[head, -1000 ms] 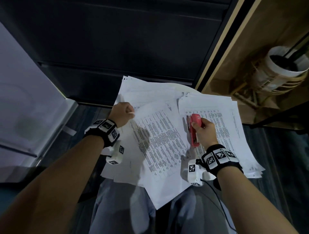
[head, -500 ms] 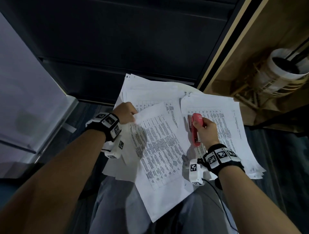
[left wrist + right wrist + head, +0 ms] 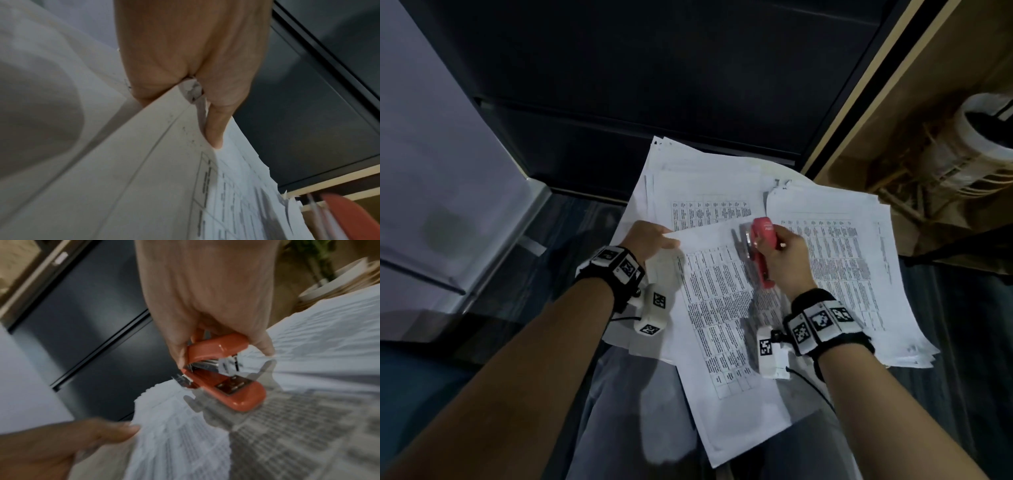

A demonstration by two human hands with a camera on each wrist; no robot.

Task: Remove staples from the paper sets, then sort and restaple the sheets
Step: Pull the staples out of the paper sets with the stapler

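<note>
White printed sheets lie spread over my lap. My left hand (image 3: 654,241) pinches the top left corner of one loose printed sheet (image 3: 722,308) that lies slanted across the middle; in the left wrist view the left hand (image 3: 197,91) has thumb and fingers closed on that sheet's (image 3: 144,178) edge. My right hand (image 3: 779,255) grips a red stapler (image 3: 762,246) just above the sheet's right edge. The right wrist view shows the right hand (image 3: 207,318) wrapped round the stapler (image 3: 226,374), whose mouth stands agape with nothing in it.
A stack of printed pages (image 3: 842,267) lies right of the stapler and another stack (image 3: 705,192) sits behind it. A dark cabinet front (image 3: 654,85) stands ahead. A wooden shelf with a white fan (image 3: 969,144) is at the right, a pale panel (image 3: 431,171) at the left.
My left hand has drawn the loose sheet towards me and turned it, so it now lies slanted across my lap. My right hand with the stapler has shifted slightly left over the sheet's edge.
</note>
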